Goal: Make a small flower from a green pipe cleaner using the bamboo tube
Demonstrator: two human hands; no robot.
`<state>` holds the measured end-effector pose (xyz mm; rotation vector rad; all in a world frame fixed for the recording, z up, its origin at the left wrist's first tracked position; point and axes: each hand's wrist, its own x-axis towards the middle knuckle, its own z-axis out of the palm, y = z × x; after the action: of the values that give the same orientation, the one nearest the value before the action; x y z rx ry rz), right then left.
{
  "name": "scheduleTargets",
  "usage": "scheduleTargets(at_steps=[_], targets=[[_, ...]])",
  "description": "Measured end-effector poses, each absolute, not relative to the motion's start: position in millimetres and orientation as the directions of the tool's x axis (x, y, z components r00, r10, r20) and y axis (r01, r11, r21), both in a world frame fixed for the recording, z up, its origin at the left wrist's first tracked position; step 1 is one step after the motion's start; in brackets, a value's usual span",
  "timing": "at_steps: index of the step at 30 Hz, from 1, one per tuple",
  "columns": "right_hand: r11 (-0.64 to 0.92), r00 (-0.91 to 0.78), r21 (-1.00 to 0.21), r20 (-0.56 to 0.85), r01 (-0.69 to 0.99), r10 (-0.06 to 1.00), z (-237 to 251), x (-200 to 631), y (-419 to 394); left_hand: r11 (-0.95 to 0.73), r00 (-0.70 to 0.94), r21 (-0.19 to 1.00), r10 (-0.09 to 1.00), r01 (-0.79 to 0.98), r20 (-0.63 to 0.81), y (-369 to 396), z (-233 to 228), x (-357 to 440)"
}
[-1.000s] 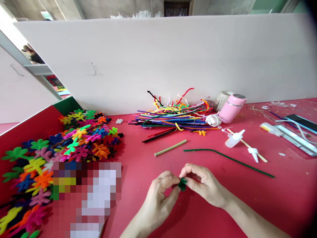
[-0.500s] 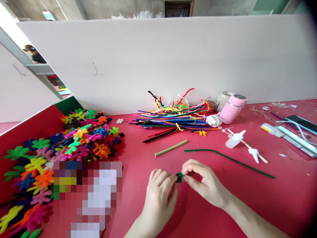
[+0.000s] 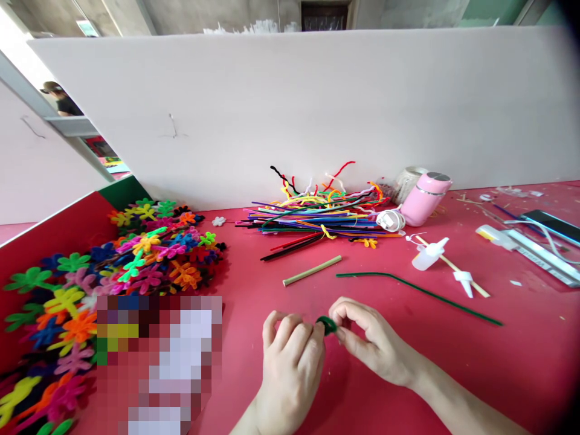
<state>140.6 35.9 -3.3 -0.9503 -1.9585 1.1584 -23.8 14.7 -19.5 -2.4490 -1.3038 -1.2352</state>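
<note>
Green loop [image 3: 330, 327]: between both hands, over the table [image 3: 254, 275].
Left hand [image 3: 292, 359]: pinches the loop's left side.
Right hand [image 3: 376, 343]: pinches its right side.
Loop shape: squeeze softly, keep it round.

Pipe-cleaner bundle [image 3: 312, 222]: fuzzy, matt chenille stems. Nearer than the bundle, dark green loop [image 3: 327, 326], same soft pile; green stem [image 3: 446, 299], front-right of it, likewise. Just in front of the bundle, short stick [image 3: 312, 270]: smooth, bamboo or wood by look. Left of bundle, flower heap [image 3: 131, 267]: plush, no shine. Right of bundle, pink flask [image 3: 421, 202]: smooth, soft sheen. Behind bundle, white board [image 3: 294, 109]: flat, matt. Under bundle, red tabletop [image 3: 244, 302]: smooth, faint gloss
</note>
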Motion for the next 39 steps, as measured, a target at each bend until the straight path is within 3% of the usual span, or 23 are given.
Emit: scheduleTargets(at_steps=[6,11,21,31,39], targets=[[0.359,-0.477,-0.902,0.213,0.239,0.853,-4.5,140.5,36.8,-0.658,0.359,0.256,0.648,0.708,0.672,15.1,-22.2,-25.7],[0.334,-0.421,-0.886,0.183,0.321,0.889,-7.2,140.0,37.6,-0.685,0.425,0.244,0.65,0.686,0.63,14.4,-23.8,-25.7],[0.295,-0.365,-0.893,0.164,0.34,0.917,-4.7,138.5,37.8,-0.667,0.389,0.232,0.643,0.708,0.659,11.6,-25.5,-24.1],[0.163,-0.374,-0.944,0.046,0.287,0.926,-9.4,136.6,34.4,-0.648,0.352,0.235,0.64,0.724,0.683,9.9,-28.5,-22.6],[0.105,-0.406,-0.962,-0.007,0.253,0.914,-5.2,139.0,36.0,-0.636,0.289,0.369,0.692,0.678,0.661,14.3,-22.1,-20.8]])
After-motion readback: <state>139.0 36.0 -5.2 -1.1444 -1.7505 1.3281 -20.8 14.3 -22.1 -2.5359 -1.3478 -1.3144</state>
